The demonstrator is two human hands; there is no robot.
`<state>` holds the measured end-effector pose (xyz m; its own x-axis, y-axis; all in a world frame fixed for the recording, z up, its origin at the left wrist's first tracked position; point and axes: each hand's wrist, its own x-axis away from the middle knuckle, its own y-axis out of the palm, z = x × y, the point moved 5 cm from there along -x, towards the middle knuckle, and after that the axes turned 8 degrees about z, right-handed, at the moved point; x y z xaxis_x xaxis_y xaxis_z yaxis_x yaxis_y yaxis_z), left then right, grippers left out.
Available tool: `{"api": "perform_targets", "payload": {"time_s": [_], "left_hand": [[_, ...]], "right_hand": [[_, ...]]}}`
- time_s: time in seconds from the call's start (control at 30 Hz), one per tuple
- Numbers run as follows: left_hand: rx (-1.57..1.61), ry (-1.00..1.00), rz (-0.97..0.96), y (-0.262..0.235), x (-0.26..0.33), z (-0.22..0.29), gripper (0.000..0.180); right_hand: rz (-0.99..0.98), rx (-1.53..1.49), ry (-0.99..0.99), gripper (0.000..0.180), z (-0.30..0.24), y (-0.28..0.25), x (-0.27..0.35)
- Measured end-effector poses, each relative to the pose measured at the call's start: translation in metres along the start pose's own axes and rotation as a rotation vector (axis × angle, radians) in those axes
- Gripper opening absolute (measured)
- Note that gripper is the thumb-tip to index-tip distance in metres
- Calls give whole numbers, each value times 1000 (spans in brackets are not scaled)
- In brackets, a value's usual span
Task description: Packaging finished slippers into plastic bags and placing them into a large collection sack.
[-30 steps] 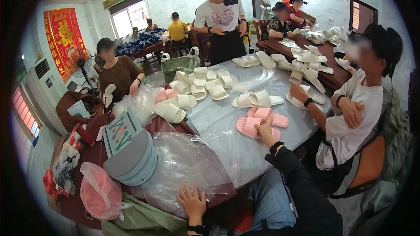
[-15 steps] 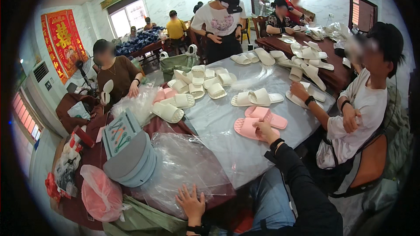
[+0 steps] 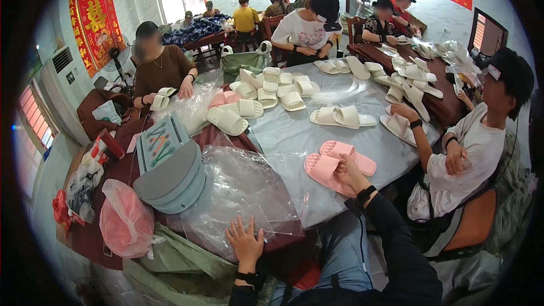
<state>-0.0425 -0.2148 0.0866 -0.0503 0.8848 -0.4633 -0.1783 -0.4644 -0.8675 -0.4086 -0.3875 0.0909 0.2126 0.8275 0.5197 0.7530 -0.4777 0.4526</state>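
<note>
Pink slippers (image 3: pixel 321 169), cream slippers (image 3: pixel 226 120), maroon tablecloth (image 3: pixel 89 234), pink bag (image 3: pixel 126 221), red-and-gold wall banner (image 3: pixel 95 25)

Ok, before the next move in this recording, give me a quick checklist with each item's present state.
1. Right hand at the pink slippers: ok, at the nearer one.
2. Firm grip there: cannot tell; the fingers partly hide the contact.
3. Pink slippers paired: ok, close together over the grey table covering.
4. Left hand on the clear plastic: ok, fingers spread near its edge.
5. Plastic smooth: not ok, creased.
6. Co-worker's hand away from the pink slippers: ok, at white slippers farther right.
</note>
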Motion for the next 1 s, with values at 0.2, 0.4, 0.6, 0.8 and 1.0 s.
{"api": "perform_targets", "payload": {"time_s": [0.2, 0.4, 0.6, 0.8, 1.0], "left_hand": [[-15, -13, 26, -11, -1, -4, 52], [24, -11, 19, -9, -6, 3, 51], [6, -25, 23, -11, 1, -3, 51], [152, -11, 46, -15, 5, -2, 49], [216, 155, 30, -35, 1, 10, 47]], "right_hand": [[-2, -12, 87, 40, 14, 4, -6], [-24, -46, 59, 38, 14, -6, -16], [-271, -213, 132, 42, 19, 18, 54], [-455, -340, 196, 47, 36, 26, 140], [-619, -636, 78, 45, 13, 5, 181]]}}
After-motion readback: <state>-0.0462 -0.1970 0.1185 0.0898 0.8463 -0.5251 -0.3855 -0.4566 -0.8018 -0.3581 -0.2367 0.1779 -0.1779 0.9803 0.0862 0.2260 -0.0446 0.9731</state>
